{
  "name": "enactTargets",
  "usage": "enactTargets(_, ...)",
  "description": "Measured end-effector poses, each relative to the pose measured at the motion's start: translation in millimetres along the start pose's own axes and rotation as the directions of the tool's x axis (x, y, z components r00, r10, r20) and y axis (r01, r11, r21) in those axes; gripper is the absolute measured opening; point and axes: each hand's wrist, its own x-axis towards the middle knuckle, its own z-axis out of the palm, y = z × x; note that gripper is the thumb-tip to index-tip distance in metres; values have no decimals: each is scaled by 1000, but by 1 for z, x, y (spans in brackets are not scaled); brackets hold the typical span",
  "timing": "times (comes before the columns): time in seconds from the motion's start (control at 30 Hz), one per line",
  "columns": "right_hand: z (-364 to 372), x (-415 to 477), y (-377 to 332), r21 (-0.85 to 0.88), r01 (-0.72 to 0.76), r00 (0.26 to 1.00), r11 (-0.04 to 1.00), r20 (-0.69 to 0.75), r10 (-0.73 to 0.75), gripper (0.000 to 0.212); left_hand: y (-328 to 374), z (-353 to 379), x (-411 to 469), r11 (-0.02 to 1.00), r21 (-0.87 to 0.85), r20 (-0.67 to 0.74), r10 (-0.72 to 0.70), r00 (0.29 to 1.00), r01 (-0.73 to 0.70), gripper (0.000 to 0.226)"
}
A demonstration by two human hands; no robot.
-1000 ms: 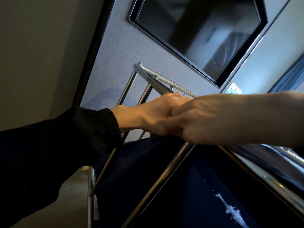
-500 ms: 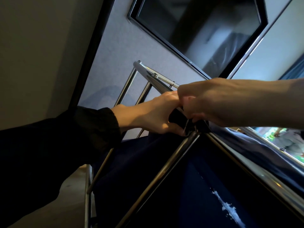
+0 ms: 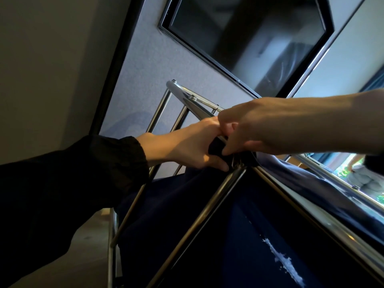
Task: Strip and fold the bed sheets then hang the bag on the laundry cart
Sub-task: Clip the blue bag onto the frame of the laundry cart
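Note:
A dark navy laundry bag [image 3: 239, 235] hangs inside the chrome frame of the laundry cart [image 3: 199, 221]. At the cart's top corner a black strap of the bag [image 3: 217, 147] wraps over the rail. My left hand [image 3: 187, 146], in a black sleeve, grips the strap and bag edge from the left. My right hand [image 3: 268, 127] reaches in from the right, its fingers curled and pinching the same strap just above the corner joint. The two hands touch. The strap's far end is hidden behind my fingers.
A wall-mounted dark TV screen [image 3: 245, 36] hangs above the cart on a grey panel [image 3: 145, 84]. A beige wall [image 3: 52, 59] fills the left. A bright window [image 3: 353, 171] shows at the right behind the cart's top rail [image 3: 324, 206]. The floor [image 3: 83, 256] lies at the lower left.
My right hand has lifted from beside my left hand to above the corner, uncovering the black strap, and now pinches it. My left hand stays at the corner.

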Motion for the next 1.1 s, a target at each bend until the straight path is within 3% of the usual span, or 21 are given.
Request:
enactTargets(0.13,-4,3,-4,-69,-75,991,995,108,82,17,3,0,0,999,37,5,7,1000,-7,41)
enactTargets(0.23,1,-1,-2,-30,-89,995,996,40,90,19,1,2,0,995,101,-3,18,1000,-18,31)
enactTargets(0.43,10,-11,-2,11,-73,993,997,-96,74,22,-6,10,-3,976,213,-60,55,997,-41,34)
enactTargets(0.53,11,-8,-6,55,-11,989,998,-147,19,32,-7,16,-13,976,214,-92,-12,996,32,33)
enactTargets(0.67,23,-1,-7,165,37,972,986,-234,2,27,-10,28,-20,977,191,-156,-67,986,97,29)
enactTargets(0.77,29,4,-9,172,-3,961,985,-271,51,17,-9,37,-25,985,97,-273,-109,956,140,46)
enactTargets(0.87,30,3,-10,154,-34,957,988,-281,77,12,-3,53,-37,972,-119,-466,-233,854,201,40)
enactTargets(0.93,31,3,-10,149,-44,950,988,-299,87,12,2,62,-41,928,-300,-436,-339,834,221,28)
enactTargets(1.0,33,2,-9,166,-57,934,985,-339,111,13,3,68,-38,888,-405,-347,-368,863,216,17)
enactTargets(1.1,34,2,-9,213,-81,915,974,-371,158,11,-1,65,-31,886,-419,-318,-347,882,197,37)
